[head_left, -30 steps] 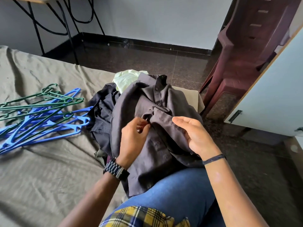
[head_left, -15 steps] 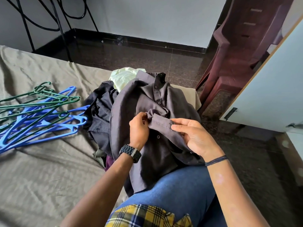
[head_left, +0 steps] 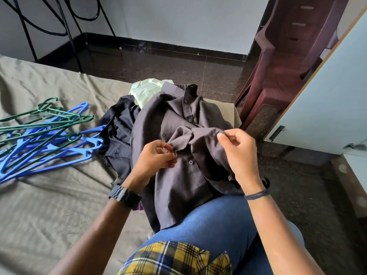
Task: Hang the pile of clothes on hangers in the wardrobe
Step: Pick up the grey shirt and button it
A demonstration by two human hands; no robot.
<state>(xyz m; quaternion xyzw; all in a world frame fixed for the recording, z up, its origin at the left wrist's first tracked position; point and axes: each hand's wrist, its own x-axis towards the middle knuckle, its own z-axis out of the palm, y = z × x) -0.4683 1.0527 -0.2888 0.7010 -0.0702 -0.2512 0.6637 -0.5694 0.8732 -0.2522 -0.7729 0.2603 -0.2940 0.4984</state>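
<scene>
The dark grey button-up shirt (head_left: 178, 155) lies across the person's lap and the edge of the bed (head_left: 49, 205), collar pointing away, on top of the rest of the pile — a black garment (head_left: 119, 132) and a pale green one (head_left: 147, 90) behind it. The left hand (head_left: 155, 159) pinches the shirt's front edge between thumb and fingers right beside a button; whether it grips the button itself or only the cloth, I can't quite make out. The right hand (head_left: 238, 151) pinches a raised fold of the same shirt between thumb and forefinger, the other fingers curled under.

The blue and green hangers (head_left: 45, 133) sit in a tangled heap on the bed, well apart from the shirt, and the wardrobe door (head_left: 327, 96) stands open to the right.

The risks I'd watch for: much of the shirt hangs over the knee, so letting go with both hands could let it slide towards the floor. And those hangers are hooked through each other — tugging one out single-handed would likely drag several along.
</scene>
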